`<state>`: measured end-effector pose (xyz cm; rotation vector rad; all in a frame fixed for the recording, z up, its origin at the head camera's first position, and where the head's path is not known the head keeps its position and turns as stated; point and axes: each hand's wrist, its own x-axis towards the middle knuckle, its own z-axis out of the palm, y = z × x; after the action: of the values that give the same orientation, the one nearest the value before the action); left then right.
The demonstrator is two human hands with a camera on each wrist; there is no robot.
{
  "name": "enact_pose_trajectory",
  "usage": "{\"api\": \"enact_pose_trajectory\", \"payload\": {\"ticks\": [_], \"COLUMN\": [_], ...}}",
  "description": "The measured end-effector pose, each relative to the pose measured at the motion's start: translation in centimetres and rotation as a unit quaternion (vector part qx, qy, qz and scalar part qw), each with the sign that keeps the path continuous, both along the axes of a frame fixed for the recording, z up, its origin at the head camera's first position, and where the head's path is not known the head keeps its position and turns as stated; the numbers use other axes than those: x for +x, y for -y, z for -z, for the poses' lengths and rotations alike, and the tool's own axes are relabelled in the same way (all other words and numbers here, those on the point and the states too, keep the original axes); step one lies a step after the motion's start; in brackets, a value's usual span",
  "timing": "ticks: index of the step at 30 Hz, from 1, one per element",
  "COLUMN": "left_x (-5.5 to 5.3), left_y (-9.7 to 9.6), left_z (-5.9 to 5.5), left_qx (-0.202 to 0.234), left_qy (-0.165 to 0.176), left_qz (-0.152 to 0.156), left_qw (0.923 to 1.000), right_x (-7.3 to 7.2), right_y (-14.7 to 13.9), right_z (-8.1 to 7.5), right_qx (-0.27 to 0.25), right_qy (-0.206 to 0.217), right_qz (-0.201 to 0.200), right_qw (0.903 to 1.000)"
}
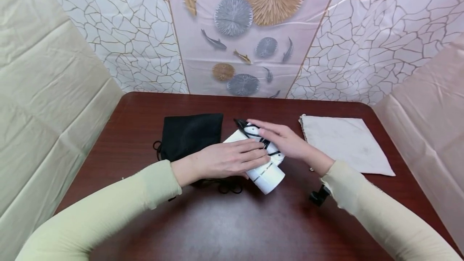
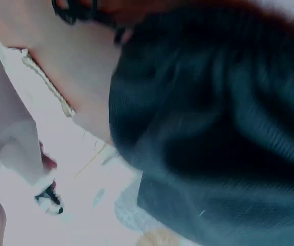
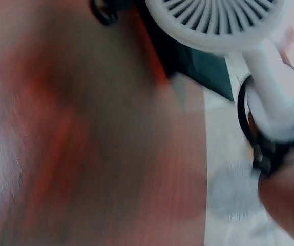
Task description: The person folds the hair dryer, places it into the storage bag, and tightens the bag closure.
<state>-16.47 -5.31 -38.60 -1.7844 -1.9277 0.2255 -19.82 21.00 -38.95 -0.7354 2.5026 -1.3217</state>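
A white hair dryer [image 1: 268, 178] with a silver band and a black cord [image 1: 241, 124] wound about its handle is between both hands. My left hand [image 1: 224, 158] holds it, fingers laid over its body and thumb low on the near side. My right hand [image 1: 286, 140] grips the handle end, over the cord. In the right wrist view the round slotted grille of the hair dryer [image 3: 213, 23] faces the camera. The left wrist view shows part of its white body [image 2: 11, 113] beside my fingers.
A flat black drawstring pouch [image 1: 192, 134] lies behind my left hand. More bulging black fabric [image 2: 203, 113] shows near the left wrist, with cord loops [image 1: 230, 188] on the table. A pale cloth bag [image 1: 337, 142] lies at right. A patterned curtain [image 1: 235, 51] hangs behind the brown table [image 1: 224, 228].
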Motion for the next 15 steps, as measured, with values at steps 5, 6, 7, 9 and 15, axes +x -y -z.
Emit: {"api": "enact_pose_trajectory", "payload": {"ticks": [5,6,7,9,15], "left_x": [0.1,0.1,0.2,0.3,0.3], "left_y": [-0.4,-0.4,-0.4,-0.4,-0.3], "left_z": [0.0,0.0,0.0,0.1,0.3], "left_qx": [0.011,0.011,0.009,0.005,-0.007], "left_qy": [0.008,0.009,0.010,0.015,0.033], "left_qz": [0.007,0.007,0.007,0.004,-0.035], "left_qw": [0.9999,0.9999,0.9999,0.9999,0.9988], "right_x": [-0.3,-0.3,-0.3,-0.4,-0.8], "right_y": [0.2,0.2,0.2,0.2,-1.0], "right_z": [-0.2,-0.2,-0.2,-0.2,-0.3], "right_qx": [-0.010,-0.015,-0.020,-0.023,-0.071], "right_qy": [0.002,0.009,0.016,0.026,0.047], "right_qz": [-0.046,-0.055,-0.063,-0.073,-0.054], "right_qw": [0.9989,0.9983,0.9977,0.9967,0.9949]}}
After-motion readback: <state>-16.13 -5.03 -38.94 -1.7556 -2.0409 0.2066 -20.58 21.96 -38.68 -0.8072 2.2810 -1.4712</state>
